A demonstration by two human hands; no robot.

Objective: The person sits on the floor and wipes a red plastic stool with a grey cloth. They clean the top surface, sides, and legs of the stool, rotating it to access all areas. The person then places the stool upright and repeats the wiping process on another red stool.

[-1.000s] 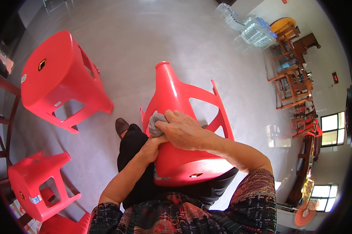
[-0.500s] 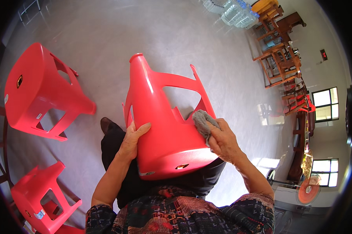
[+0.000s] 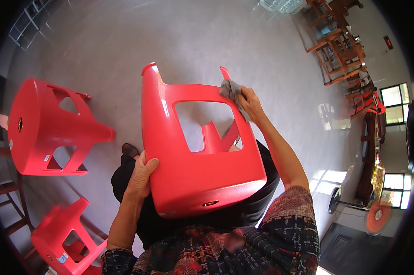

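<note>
A red plastic stool (image 3: pixel 197 174) lies tipped on its side across my lap, its seat toward me and its legs pointing away. My left hand (image 3: pixel 140 176) grips the stool's left edge near the seat, thumb on the upper face. In my right hand (image 3: pixel 252 106) is a crumpled grey cloth (image 3: pixel 231 90), pressed against the stool's right leg, close to the leg's far end. The side facing up has a large cut-out, through which another leg shows. The fingers under the stool's left edge are hidden.
A second red stool (image 3: pixel 41 130) lies on its side to the left, and a third (image 3: pixel 69 236) is at the lower left. Wooden chairs (image 3: pixel 340 55) line the right side, with water bottles (image 3: pixel 280 4) at the top. An orange fan (image 3: pixel 378 215) stands at the lower right.
My right hand has slid the cloth away from me, from near the seat up the right leg. The stool has rolled so its cut-out side faces up more. My view has shifted a little.
</note>
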